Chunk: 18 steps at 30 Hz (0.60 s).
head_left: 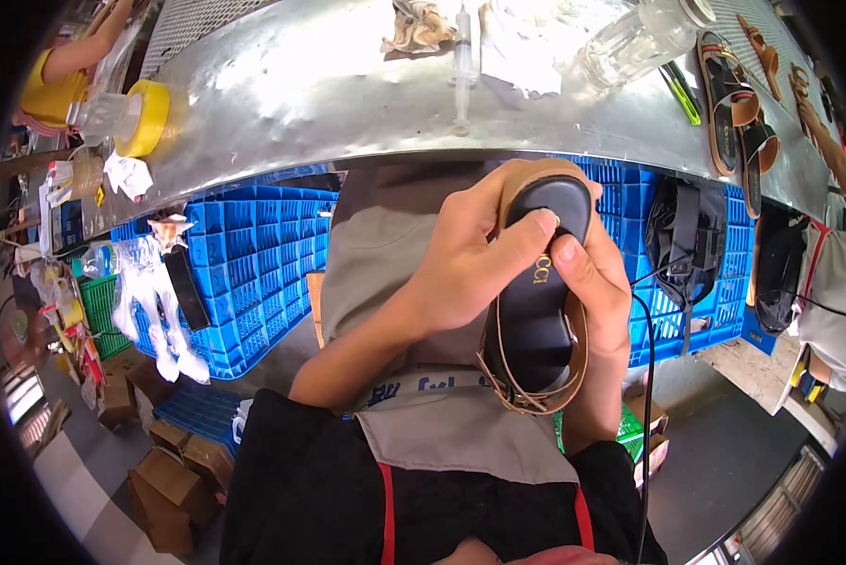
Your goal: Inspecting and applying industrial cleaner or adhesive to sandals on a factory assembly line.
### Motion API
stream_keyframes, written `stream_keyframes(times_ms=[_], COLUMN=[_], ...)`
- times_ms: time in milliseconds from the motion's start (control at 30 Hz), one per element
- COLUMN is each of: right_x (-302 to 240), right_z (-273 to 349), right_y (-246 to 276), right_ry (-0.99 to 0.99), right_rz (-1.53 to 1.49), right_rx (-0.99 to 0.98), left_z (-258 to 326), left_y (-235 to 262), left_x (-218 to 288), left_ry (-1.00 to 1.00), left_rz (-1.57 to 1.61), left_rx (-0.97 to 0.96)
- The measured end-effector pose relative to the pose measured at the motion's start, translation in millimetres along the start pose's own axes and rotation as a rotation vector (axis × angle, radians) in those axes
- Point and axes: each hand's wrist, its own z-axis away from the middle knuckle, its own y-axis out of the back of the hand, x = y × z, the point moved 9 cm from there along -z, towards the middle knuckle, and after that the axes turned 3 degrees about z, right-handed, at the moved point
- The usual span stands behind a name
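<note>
I hold a sandal [536, 301] with a black insole and tan straps with a buckle, upright over my lap below the metal table's edge. My left hand [470, 259] wraps over its upper part, the thumb pressing the insole near the heel. My right hand [597, 282] grips its right side from behind, the thumb resting on the insole beside a small gold mark.
A shiny metal table [300, 94] carries a yellow tape roll [145, 118], a syringe [462, 61], a crumpled rag [416, 26], a clear jar [635, 42] and several tan sandals [733, 104]. Blue crates [253, 254] stand beneath. Cardboard boxes [169, 471] lie on the floor. Another person's arm [74, 56] is far left.
</note>
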Motion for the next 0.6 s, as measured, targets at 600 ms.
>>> stream_keyframes(times_ms=[600], right_x=[-5.2], right_z=[-14.8], right_y=[-15.5], right_ry=[0.072], right_rz=[0.117], right_rx=[-0.022], left_z=[-8.3], left_y=[23.7], left_x=[15.0], left_ry=[-0.135], left_rz=[0.012], left_rx=[0.168])
